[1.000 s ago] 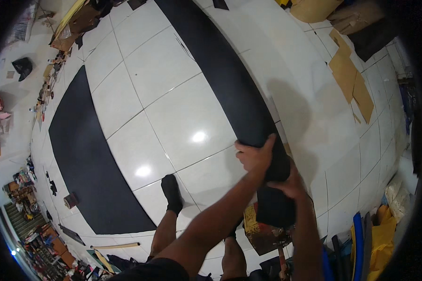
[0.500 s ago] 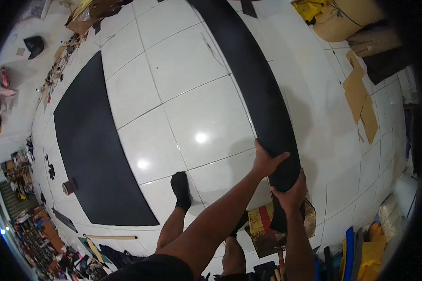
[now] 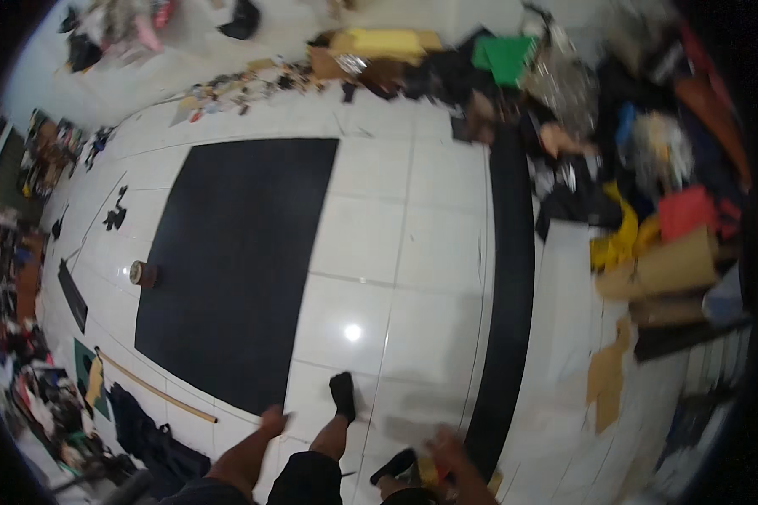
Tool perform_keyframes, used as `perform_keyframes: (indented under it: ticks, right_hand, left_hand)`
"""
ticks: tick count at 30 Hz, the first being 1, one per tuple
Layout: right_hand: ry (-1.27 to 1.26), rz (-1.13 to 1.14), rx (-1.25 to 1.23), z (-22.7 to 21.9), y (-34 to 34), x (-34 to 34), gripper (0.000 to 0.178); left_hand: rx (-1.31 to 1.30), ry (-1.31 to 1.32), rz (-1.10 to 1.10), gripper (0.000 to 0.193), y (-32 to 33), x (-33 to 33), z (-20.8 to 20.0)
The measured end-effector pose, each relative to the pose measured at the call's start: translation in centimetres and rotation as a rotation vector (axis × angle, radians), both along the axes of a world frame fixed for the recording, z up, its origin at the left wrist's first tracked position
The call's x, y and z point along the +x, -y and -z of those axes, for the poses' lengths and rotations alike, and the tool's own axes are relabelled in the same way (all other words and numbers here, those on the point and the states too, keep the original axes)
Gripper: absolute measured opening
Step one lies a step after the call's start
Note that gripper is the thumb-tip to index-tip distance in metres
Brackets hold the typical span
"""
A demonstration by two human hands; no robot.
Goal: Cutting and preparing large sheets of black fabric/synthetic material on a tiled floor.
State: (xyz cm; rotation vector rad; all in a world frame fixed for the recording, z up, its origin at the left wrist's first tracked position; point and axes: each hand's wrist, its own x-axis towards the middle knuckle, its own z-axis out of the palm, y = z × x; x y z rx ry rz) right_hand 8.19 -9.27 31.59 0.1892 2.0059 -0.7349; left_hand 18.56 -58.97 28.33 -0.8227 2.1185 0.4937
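A wide black sheet (image 3: 236,252) lies flat on the white tiled floor, left of centre. My left hand (image 3: 273,419) is at its near right corner; blur hides whether it touches the sheet, and its fingers are not clear. To the right, a long narrow black strip (image 3: 511,278), perhaps a folded or rolled sheet, stretches away from me. Beside its near end, my right hand (image 3: 448,448) is smeared by motion, apart from the strip as far as I can see. A small round tin-like object (image 3: 142,273) rests on the sheet's left edge.
My feet in black socks (image 3: 342,394) stand between sheet and strip. A wooden rod (image 3: 156,387) lies at the lower left. Cardboard pieces (image 3: 608,374) and a brown roll (image 3: 657,268) are on the right. Piled bags and scraps (image 3: 564,101) line the far side.
My view has turned, showing more of the far wall. Both hands have let go of the strip's near end. The left has moved over to the wide sheet's corner; the right has drawn back.
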Motion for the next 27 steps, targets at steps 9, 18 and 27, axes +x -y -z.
perform_keyframes:
  ticks: [9,18,27]
  right_hand:
    - [-0.027,-0.368,-0.02,-18.5,9.8,-9.2,0.064]
    - [-0.209,-0.741,0.005,-19.4,10.2,-26.3,0.059]
    - [-0.452,-1.029,-0.005,-16.9,19.3,-41.6,0.057]
  left_hand:
    - [-0.308,-0.017,-0.72,0.06,13.1,15.9,-21.8]
    - [0.195,-0.394,-1.06,0.072,-7.1,9.2,-24.1]
    - [-0.125,-0.444,-1.698,0.062,-22.4,16.5,-22.5]
